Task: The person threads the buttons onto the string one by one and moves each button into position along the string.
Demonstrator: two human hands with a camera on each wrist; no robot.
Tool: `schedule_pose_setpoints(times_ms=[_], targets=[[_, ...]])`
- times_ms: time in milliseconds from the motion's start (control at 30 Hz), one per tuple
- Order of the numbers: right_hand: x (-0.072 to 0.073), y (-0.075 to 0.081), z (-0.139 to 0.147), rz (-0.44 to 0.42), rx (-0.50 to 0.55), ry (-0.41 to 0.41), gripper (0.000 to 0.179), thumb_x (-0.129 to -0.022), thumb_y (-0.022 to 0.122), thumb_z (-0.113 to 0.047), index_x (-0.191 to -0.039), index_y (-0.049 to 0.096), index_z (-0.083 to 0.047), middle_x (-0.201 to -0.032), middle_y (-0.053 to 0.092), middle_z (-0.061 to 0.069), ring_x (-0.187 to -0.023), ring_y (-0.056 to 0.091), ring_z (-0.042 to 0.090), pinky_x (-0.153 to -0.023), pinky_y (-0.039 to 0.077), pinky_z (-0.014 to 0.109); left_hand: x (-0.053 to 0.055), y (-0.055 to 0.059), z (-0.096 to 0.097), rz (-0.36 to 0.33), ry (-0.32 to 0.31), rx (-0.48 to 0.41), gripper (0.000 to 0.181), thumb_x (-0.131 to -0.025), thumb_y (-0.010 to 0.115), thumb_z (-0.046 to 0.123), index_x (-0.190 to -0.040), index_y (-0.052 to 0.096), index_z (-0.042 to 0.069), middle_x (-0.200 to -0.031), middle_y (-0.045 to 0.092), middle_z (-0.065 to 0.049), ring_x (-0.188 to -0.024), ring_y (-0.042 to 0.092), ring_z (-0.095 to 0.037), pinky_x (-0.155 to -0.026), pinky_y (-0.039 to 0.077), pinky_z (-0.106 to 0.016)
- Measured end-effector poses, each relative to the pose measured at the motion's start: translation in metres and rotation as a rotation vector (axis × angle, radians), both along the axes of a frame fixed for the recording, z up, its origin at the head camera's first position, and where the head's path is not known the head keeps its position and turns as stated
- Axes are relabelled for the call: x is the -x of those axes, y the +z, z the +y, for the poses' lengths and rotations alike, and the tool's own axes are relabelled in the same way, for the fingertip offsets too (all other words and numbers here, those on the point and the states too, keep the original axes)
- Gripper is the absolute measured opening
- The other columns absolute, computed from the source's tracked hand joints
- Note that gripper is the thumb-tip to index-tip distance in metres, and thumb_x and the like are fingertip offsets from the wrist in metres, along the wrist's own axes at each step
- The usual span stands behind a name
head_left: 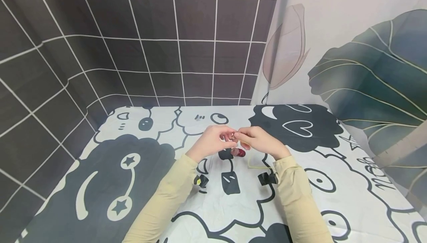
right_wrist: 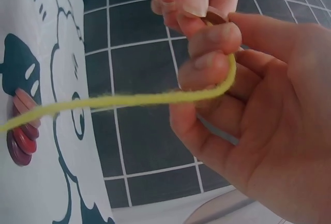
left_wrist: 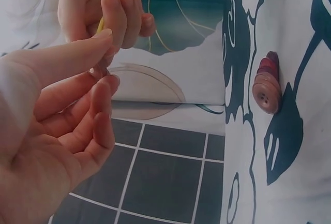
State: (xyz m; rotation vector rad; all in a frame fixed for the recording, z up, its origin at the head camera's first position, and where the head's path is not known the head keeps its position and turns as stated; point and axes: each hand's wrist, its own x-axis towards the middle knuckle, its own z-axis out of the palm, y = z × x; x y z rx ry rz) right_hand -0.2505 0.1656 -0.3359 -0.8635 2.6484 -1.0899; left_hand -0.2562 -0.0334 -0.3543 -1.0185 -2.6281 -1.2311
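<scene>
In the head view my left hand (head_left: pixel 214 141) and right hand (head_left: pixel 263 142) meet above the table, fingertips touching. Between them, a small brown button (right_wrist: pixel 216 18) shows only its edge; the left thumb and fingers pinch it. Yellow yarn (right_wrist: pixel 129 100) runs across the right hand's curled fingers up toward the button, and the right fingertips grip it there. Whether the yarn passes through a hole is hidden. The yarn's loose length (head_left: pixel 260 167) hangs below the right hand. Just under the hands lies a leaning row of red and pinkish buttons (left_wrist: pixel 267 92).
A white cloth with black cartoon drawings (head_left: pixel 233 209) covers the table. Dark grid-patterned fabric (head_left: pixel 197 20) hangs behind and to the left, and a leaf-print curtain (head_left: pixel 377 76) to the right. Each wrist carries a small black camera (head_left: pixel 268 179).
</scene>
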Motion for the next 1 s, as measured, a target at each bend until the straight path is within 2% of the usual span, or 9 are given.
schedule_pose_setpoints(times_ms=[100,267,400,533,733,800,1000], targets=[[-0.0001,0.0009,-0.0006,0.011,0.004,-0.034,0.029,-0.101,0.049,-0.021,-0.078,0.06,-0.007,-0.056,0.045,-0.005,-0.051,0.042,0.008,-0.051,0.03,0.023,0.0007,0.0021,-0.0019,0.011,-0.002,0.007,0.032,-0.082,0.077,0.019,-0.112,0.071,0.009,-0.084,0.067,-0.002,-0.079,0.059,-0.013,-0.071,0.048,-0.019],[0.0002,0.001,-0.0001,0.004,0.021,-0.084,0.026,-0.101,0.048,-0.021,-0.086,0.065,-0.007,-0.055,0.044,-0.005,-0.051,0.041,0.009,-0.051,0.03,0.022,0.0012,0.0061,-0.0062,0.02,0.014,0.002,0.034,-0.085,0.074,0.017,-0.116,0.067,0.009,-0.089,0.069,-0.003,-0.083,0.063,-0.014,-0.077,0.052,-0.027],[0.0003,0.0009,0.0003,0.005,0.038,-0.089,0.026,-0.1,0.048,-0.021,-0.089,0.065,-0.005,-0.055,0.044,-0.005,-0.051,0.04,0.009,-0.05,0.03,0.023,-0.0002,0.0087,-0.0068,0.015,0.008,-0.025,0.02,-0.087,0.071,0.017,-0.106,0.065,0.013,-0.092,0.07,-0.002,-0.084,0.069,-0.015,-0.078,0.054,-0.028],[0.0002,-0.0006,-0.0003,0.004,0.056,-0.086,0.027,-0.101,0.048,-0.021,-0.088,0.065,-0.004,-0.055,0.044,-0.005,-0.052,0.041,0.009,-0.051,0.031,0.024,-0.0014,0.0084,-0.0059,0.038,-0.021,-0.047,0.007,-0.088,0.07,0.017,-0.092,0.065,0.013,-0.09,0.07,-0.002,-0.079,0.069,-0.012,-0.072,0.052,-0.022],[-0.0001,-0.0029,-0.001,0.004,0.065,-0.094,0.027,-0.101,0.048,-0.02,-0.089,0.066,-0.004,-0.056,0.044,-0.005,-0.053,0.042,0.011,-0.054,0.033,0.024,-0.0013,0.0054,-0.0043,0.081,-0.037,-0.039,0.004,-0.09,0.067,0.015,-0.088,0.066,0.012,-0.09,0.071,-0.002,-0.078,0.065,-0.013,-0.068,0.049,-0.017],[0.0,-0.0039,-0.0009,0.0,0.065,-0.094,0.026,-0.1,0.048,-0.018,-0.09,0.066,-0.003,-0.056,0.045,-0.004,-0.053,0.044,0.012,-0.055,0.034,0.024,-0.0009,0.0038,-0.0042,0.087,-0.034,-0.025,0.004,-0.091,0.066,0.015,-0.089,0.066,0.012,-0.091,0.07,-0.001,-0.08,0.065,-0.013,-0.069,0.05,-0.019],[-0.0005,-0.0051,-0.0014,0.006,0.054,-0.106,0.025,-0.099,0.049,-0.017,-0.09,0.067,-0.002,-0.057,0.048,-0.003,-0.056,0.049,0.018,-0.057,0.036,0.024,0.0011,0.0001,-0.0059,0.104,-0.059,-0.005,0.003,-0.091,0.064,0.013,-0.089,0.063,0.011,-0.094,0.071,-0.002,-0.085,0.067,-0.015,-0.078,0.056,-0.036]])
